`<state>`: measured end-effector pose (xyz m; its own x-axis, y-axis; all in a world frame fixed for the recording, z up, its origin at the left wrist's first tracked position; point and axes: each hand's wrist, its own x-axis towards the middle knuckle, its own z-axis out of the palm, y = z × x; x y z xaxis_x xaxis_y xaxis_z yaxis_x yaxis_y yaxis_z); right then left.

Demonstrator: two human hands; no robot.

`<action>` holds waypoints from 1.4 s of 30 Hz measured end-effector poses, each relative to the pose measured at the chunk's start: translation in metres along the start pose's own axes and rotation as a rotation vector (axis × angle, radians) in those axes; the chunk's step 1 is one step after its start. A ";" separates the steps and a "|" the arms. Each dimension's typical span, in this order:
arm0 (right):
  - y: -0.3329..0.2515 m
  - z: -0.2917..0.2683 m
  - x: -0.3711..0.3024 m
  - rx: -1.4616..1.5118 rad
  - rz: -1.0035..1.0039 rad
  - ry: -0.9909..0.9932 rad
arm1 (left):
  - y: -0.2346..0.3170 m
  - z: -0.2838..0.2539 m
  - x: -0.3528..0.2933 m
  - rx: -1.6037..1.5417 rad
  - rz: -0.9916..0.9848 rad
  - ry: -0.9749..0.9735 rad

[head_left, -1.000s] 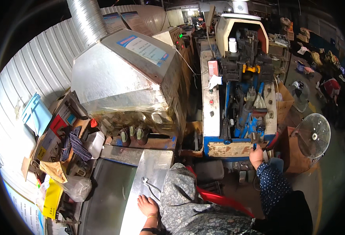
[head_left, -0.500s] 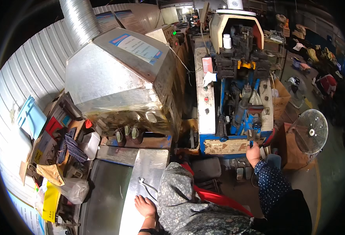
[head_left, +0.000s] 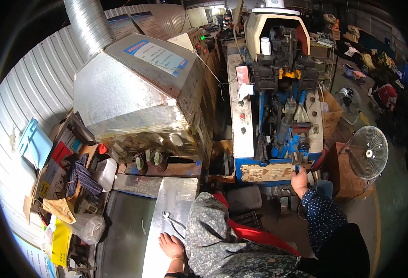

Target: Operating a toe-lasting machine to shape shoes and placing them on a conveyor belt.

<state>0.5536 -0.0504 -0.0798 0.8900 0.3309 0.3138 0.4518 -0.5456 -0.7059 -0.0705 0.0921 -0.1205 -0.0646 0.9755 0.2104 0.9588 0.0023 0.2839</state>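
My left hand (head_left: 171, 245) lies with its fingers stretched out on a bare metal sheet (head_left: 178, 191), holding nothing. Just beyond those fingers rests a metal tool with a forked head (head_left: 168, 216); its rear end runs under the patterned grey cloth over my lap. At the front of a blue and cream machine (head_left: 255, 170), my right hand (head_left: 299, 182) is closed around a small dark and blue handle (head_left: 296, 169). Most of that handle is hidden by the fingers. Black clamps and blue rods (head_left: 287, 129) stand above it.
To the left, a metal hood (head_left: 125, 88) covers a conveyor belt (head_left: 125, 227), with several shoes (head_left: 148, 161) at its opening. A cluttered shelf (head_left: 69, 185) stands at far left. A wire-guarded fan (head_left: 369, 153) and a cardboard box (head_left: 350, 178) are on the right.
The view has shifted slightly. Both hands keep the same places, the left flat on the sheet and the right on the handle.
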 end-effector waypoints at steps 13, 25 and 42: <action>-0.008 -0.006 -0.001 0.029 0.017 -0.026 | 0.001 -0.001 0.001 0.009 0.009 0.005; 0.007 0.004 0.001 0.020 -0.023 -0.003 | -0.002 0.000 0.000 0.013 0.018 0.003; 0.010 0.004 0.003 0.036 -0.012 -0.031 | 0.000 0.001 0.000 0.013 0.006 0.027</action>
<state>0.5602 -0.0517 -0.0885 0.8817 0.3619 0.3029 0.4597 -0.5136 -0.7245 -0.0703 0.0925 -0.1216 -0.0662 0.9691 0.2374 0.9629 -0.0004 0.2700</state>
